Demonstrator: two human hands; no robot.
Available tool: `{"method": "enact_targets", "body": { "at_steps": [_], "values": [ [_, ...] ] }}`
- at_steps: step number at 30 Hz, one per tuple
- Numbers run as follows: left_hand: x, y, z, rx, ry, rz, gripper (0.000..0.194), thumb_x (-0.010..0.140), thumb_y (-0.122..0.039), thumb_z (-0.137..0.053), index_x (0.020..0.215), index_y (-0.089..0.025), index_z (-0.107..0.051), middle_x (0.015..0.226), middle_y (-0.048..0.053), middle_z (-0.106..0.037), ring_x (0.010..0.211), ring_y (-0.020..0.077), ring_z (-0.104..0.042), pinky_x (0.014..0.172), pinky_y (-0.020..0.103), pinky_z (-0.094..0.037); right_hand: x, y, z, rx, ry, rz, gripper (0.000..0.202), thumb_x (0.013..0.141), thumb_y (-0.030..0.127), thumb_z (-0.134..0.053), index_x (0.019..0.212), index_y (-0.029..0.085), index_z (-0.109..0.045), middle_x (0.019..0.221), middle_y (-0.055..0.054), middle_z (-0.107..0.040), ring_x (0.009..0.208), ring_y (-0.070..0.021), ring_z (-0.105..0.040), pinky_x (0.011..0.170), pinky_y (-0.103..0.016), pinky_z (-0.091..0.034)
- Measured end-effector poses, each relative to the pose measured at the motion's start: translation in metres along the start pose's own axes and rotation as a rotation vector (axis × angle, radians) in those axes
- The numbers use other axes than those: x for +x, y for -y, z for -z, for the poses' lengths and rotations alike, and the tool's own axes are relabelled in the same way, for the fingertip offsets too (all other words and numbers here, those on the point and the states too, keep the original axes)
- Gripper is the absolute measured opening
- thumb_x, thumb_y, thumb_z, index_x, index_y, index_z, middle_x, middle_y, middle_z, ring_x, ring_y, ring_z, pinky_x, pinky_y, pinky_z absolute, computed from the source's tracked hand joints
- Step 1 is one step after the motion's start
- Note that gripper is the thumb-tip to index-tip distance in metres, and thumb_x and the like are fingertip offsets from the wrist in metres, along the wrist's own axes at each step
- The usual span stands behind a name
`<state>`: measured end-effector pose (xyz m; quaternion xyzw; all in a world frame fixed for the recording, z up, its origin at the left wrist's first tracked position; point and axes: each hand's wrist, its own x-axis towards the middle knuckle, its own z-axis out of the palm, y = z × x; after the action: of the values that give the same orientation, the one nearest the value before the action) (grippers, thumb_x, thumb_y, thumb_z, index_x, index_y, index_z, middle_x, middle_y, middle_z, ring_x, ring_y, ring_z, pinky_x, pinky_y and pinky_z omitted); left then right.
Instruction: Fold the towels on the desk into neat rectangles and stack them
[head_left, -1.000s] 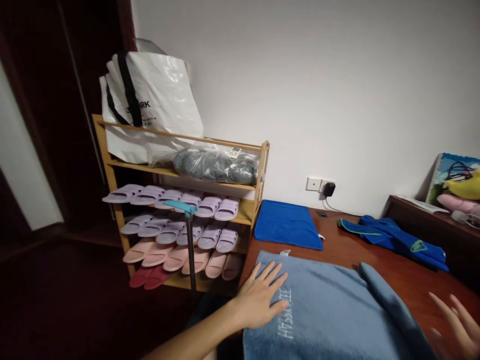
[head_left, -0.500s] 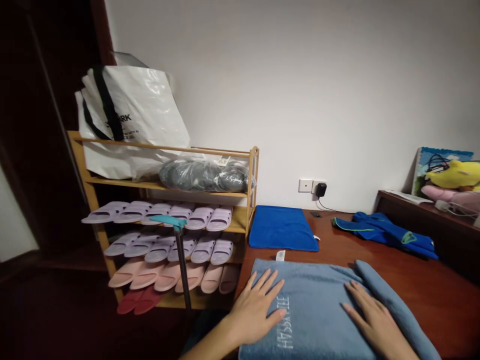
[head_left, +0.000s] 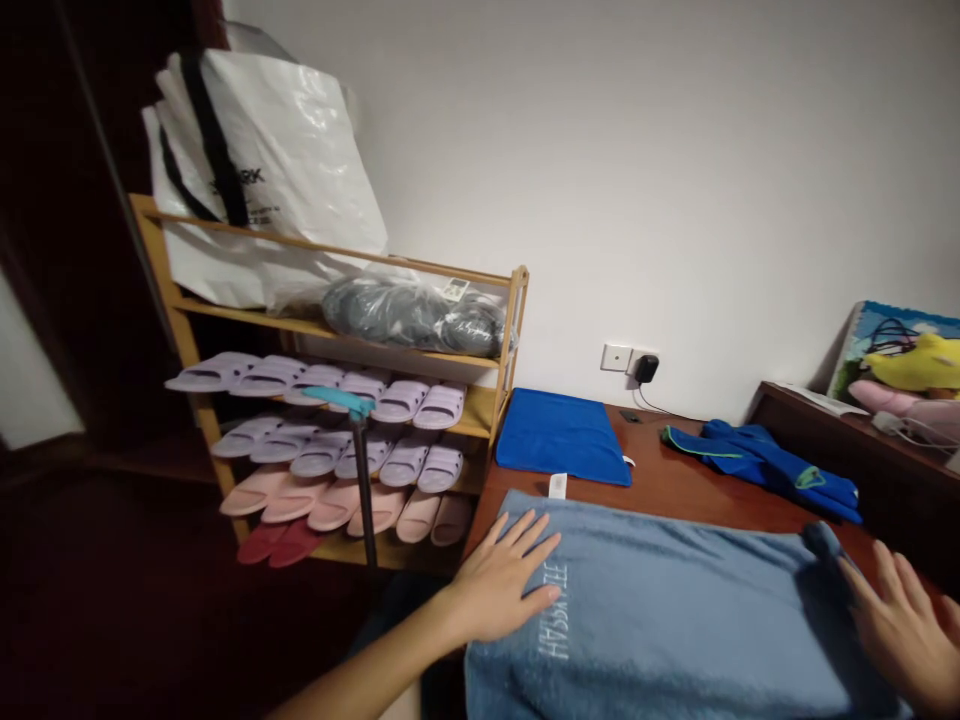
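Observation:
A blue-grey towel (head_left: 675,590) with white embroidered lettering lies spread on the brown wooden desk (head_left: 480,520). My left hand (head_left: 502,580) rests flat on its left part beside the lettering, fingers spread. At the towel's right edge is my right hand (head_left: 911,625), fingers stretched out and apart, with the thumb against the turned-up edge. Part of that hand runs out of the picture. Behind the towel lies a folded bright blue cloth (head_left: 562,435) with a white tag. A crumpled blue cloth with green trim (head_left: 765,465) sits further right.
To the left a wooden rack (head_left: 491,400) holds several slippers (head_left: 405,398), a plastic-wrapped grey bundle (head_left: 405,315) and a white bag (head_left: 285,140). A pole with a teal top (head_left: 364,490) stands before it. A black plug (head_left: 646,368) is on the wall. Plush toys (head_left: 919,365) sit on the right shelf.
My right hand has moved right, and the rolled right side of the towel has unrolled, leaving it wider. My left hand stays on the lettered end. The view has tilted slightly.

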<state>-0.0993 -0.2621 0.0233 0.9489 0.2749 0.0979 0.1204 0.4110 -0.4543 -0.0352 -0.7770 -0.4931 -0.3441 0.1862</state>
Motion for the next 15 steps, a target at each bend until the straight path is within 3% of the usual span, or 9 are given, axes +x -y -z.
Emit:
{"method": "enact_targets", "body": {
  "at_steps": [1, 4, 5, 7, 10, 15],
  "values": [
    [-0.002, 0.001, 0.0, 0.004, -0.007, -0.005, 0.06, 0.091, -0.058, -0.037, 0.143, -0.03, -0.03, 0.151, 0.004, -0.021, 0.139, 0.0268, -0.014, 0.111, 0.052, -0.014, -0.003, 0.03, 0.01, -0.019, 0.011, 0.004, 0.056, 0.081, 0.052, -0.034, 0.129, 0.028, -0.051, 0.147, -0.011, -0.027, 0.134, -0.0321, -0.026, 0.101, -0.059, -0.028],
    [-0.014, 0.006, 0.0, 0.016, -0.045, 0.006, 0.057, 0.091, -0.057, -0.038, 0.142, -0.032, -0.031, 0.151, 0.002, -0.023, 0.138, 0.0265, -0.017, 0.111, 0.051, -0.016, -0.02, 0.125, 0.034, 0.201, 0.331, 0.237, 0.059, 0.087, 0.051, -0.034, 0.143, 0.033, -0.025, 0.148, -0.003, -0.026, 0.131, -0.0222, -0.035, 0.099, -0.043, -0.041],
    [-0.02, 0.008, 0.0, 0.023, -0.058, 0.019, 0.056, 0.092, -0.056, -0.037, 0.142, -0.033, -0.03, 0.151, 0.002, -0.023, 0.138, 0.0266, -0.018, 0.111, 0.051, -0.017, -0.024, 0.15, 0.039, 0.256, 0.473, 0.306, 0.057, 0.089, 0.049, -0.031, 0.143, 0.037, -0.02, 0.148, 0.002, -0.025, 0.133, -0.0188, -0.031, 0.102, -0.04, -0.04],
    [-0.03, 0.011, 0.002, 0.037, -0.075, 0.045, 0.055, 0.093, -0.054, -0.037, 0.143, -0.035, -0.027, 0.151, 0.001, -0.023, 0.138, 0.027, -0.02, 0.11, 0.052, -0.018, -0.027, 0.176, 0.042, 0.303, 0.568, 0.306, 0.056, 0.089, 0.052, -0.031, 0.143, 0.039, -0.02, 0.148, 0.004, -0.025, 0.135, -0.0181, -0.028, 0.105, -0.04, -0.037],
    [-0.04, 0.013, 0.005, 0.044, -0.072, 0.06, 0.055, 0.093, -0.051, -0.04, 0.144, -0.036, -0.026, 0.151, 0.001, -0.022, 0.137, 0.0279, -0.021, 0.11, 0.052, -0.019, -0.017, 0.163, 0.028, 0.323, 0.602, 0.199, 0.059, 0.087, 0.058, -0.032, 0.141, 0.036, -0.027, 0.147, 0.003, -0.028, 0.135, -0.0201, -0.027, 0.109, -0.045, -0.031],
    [-0.041, 0.011, 0.007, 0.013, -0.062, 0.057, 0.056, 0.093, -0.05, -0.041, 0.144, -0.036, -0.024, 0.152, 0.0, -0.02, 0.138, 0.0281, -0.019, 0.111, 0.052, -0.017, -0.003, 0.074, -0.01, 0.311, 0.644, 0.009, 0.066, 0.082, 0.065, -0.033, 0.14, 0.033, -0.032, 0.147, 0.003, -0.028, 0.136, -0.0209, -0.023, 0.113, -0.045, -0.023]
  ]
}}
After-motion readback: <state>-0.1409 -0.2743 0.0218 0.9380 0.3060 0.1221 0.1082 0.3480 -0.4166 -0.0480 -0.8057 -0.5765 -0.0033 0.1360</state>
